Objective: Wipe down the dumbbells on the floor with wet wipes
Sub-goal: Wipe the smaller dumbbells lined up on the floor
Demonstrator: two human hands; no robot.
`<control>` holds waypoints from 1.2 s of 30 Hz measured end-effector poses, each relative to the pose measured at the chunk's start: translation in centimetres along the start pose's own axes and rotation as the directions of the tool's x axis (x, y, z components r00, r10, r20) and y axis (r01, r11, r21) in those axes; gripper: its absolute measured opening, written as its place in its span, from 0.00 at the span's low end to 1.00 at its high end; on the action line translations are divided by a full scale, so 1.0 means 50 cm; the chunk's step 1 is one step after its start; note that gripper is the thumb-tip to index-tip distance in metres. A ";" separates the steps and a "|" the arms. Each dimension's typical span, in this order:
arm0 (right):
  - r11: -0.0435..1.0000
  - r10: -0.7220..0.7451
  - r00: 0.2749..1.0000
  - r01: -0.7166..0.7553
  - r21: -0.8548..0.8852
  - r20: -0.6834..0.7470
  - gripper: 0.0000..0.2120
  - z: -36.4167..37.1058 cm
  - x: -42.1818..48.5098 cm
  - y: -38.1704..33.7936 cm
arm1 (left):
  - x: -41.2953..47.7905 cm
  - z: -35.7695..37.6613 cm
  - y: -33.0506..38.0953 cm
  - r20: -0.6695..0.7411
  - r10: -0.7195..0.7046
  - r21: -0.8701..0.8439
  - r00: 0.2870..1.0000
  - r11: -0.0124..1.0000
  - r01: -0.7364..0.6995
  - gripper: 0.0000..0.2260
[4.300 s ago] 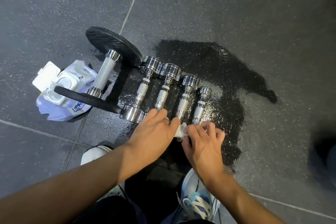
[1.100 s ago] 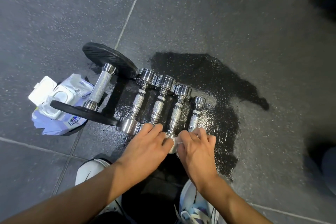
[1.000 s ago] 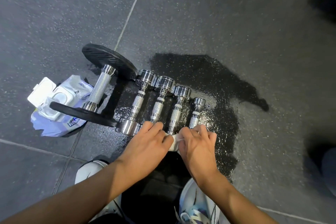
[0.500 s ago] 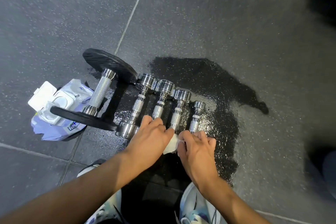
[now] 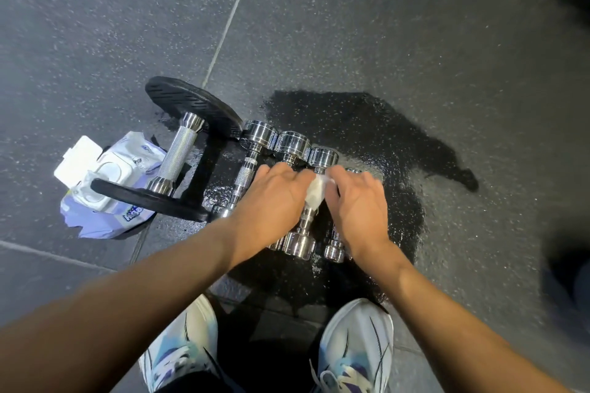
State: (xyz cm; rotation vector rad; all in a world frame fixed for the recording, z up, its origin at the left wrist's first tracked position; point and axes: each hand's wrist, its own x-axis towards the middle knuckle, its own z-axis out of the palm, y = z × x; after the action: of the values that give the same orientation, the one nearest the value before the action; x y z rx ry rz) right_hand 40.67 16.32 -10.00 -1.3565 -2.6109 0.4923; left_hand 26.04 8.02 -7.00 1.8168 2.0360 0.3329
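Dumbbells [image 5: 292, 143] lie side by side on the speckled rubber floor [image 5: 415, 25], across a wet patch [image 5: 367, 124], with a wipes pack [image 5: 105, 188] at their left. On my feed, the left hand [image 5: 271, 198] and right hand [image 5: 360, 204] both pinch a wet wipe [image 5: 316, 193], fingers curled, around the handle of the third chrome dumbbell [image 5: 298, 244].

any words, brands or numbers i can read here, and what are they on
"A...": white letters on the purple front of the wet wipes pack, cut off by the black weight plate; the rest is too blurred to read.
Small print near the pack's lid: too small to read.
Chrome dumbbells, wet wipe, shoes: no readable text.
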 end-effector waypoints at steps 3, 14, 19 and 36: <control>0.999 -0.042 0.999 0.042 -0.029 0.016 0.04 -0.004 0.014 0.000 | 0.010 -0.003 -0.004 0.007 -0.039 -0.093 0.999 0.995 0.040 0.18; 0.980 -0.150 0.987 0.156 -0.120 0.057 0.19 0.006 -0.010 0.001 | 0.029 0.009 -0.003 0.282 -0.038 -0.101 0.959 0.993 0.069 0.17; 0.980 -0.168 0.980 0.178 -0.091 0.107 0.14 0.020 -0.048 0.001 | 0.011 0.011 0.006 0.309 -0.059 -0.007 0.949 0.998 0.064 0.12; 0.950 -0.141 0.863 -0.020 0.312 0.485 0.04 -0.037 -0.057 0.006 | -0.006 -0.027 0.017 0.473 -0.100 -0.102 0.875 0.981 0.168 0.08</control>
State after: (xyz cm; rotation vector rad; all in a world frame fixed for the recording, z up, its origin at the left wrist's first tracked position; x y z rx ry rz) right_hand 43.05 14.56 -8.34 -1.1525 -2.7763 1.3447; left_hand 26.23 7.95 -5.37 1.4823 1.7360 -0.0084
